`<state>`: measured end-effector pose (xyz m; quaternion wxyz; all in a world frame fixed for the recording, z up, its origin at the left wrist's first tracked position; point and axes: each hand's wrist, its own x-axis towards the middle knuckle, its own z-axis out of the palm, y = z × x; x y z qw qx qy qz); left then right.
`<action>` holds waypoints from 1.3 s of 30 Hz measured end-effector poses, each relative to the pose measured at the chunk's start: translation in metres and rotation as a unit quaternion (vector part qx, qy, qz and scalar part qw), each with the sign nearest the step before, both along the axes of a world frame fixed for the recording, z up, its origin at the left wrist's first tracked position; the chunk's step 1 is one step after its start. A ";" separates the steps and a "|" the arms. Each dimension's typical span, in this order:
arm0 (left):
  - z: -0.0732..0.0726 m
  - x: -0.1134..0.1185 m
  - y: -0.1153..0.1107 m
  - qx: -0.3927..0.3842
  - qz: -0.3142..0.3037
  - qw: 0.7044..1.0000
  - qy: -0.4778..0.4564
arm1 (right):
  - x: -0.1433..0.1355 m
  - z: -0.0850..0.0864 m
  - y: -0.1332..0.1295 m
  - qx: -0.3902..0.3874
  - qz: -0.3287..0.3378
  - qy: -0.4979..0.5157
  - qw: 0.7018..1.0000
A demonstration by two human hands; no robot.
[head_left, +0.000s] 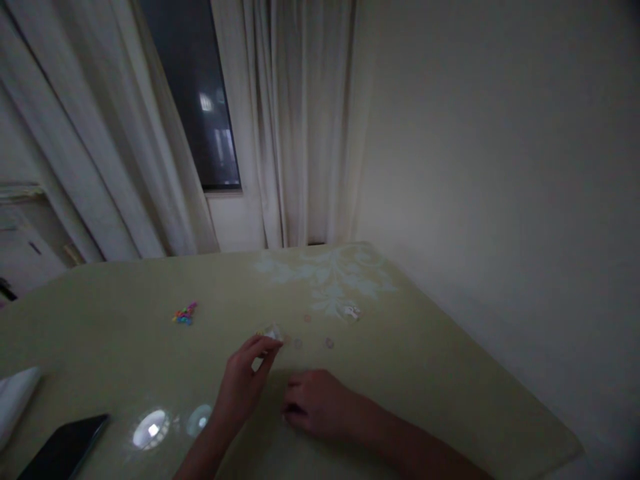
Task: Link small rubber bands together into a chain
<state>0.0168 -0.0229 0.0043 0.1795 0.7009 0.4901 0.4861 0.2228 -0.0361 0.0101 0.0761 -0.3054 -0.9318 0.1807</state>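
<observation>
My left hand (249, 370) reaches over the table, thumb and forefinger pinched together at the edge of a small clear plastic bag (273, 331). Close by on its right, my right hand (317, 403) rests low over the tabletop with its fingers curled in; whatever they hold, if anything, is hidden. Just beyond the hands lie small ring-like pieces: a pale one (299, 344), an orange-pink one (307, 318) and a darker one (329, 343). Farther right is another small clear packet (351, 311) with something whitish in it.
A little pile of brightly coloured pieces (185, 314) lies on the pale green table (125, 347) to the left. A dark phone-like slab (65, 447) and a white object (17, 400) are at the near left. A wall (500, 200) runs along the right; curtains (310, 133) hang behind.
</observation>
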 end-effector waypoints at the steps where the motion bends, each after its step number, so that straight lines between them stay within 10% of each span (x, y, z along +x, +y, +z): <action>1: -0.001 -0.001 0.000 0.009 0.008 1.000 -0.004 | -0.001 -0.001 -0.001 0.012 -0.005 -0.003 1.000; 10: 0.002 0.000 0.002 0.015 0.012 0.995 -0.097 | -0.005 -0.007 -0.001 0.094 -0.017 -0.050 0.994; 14: 0.008 0.000 -0.002 -0.032 -0.033 0.985 -0.169 | 0.003 -0.005 0.015 -0.047 -0.064 0.103 0.992; 20: 0.011 0.000 -0.006 -0.083 -0.092 0.976 -0.178 | 0.011 -0.003 0.036 -0.303 -0.098 0.405 0.857; 39: 0.003 0.006 -0.008 -0.006 -0.107 0.993 -0.040 | 0.001 -0.013 0.035 -0.330 -0.154 0.462 0.809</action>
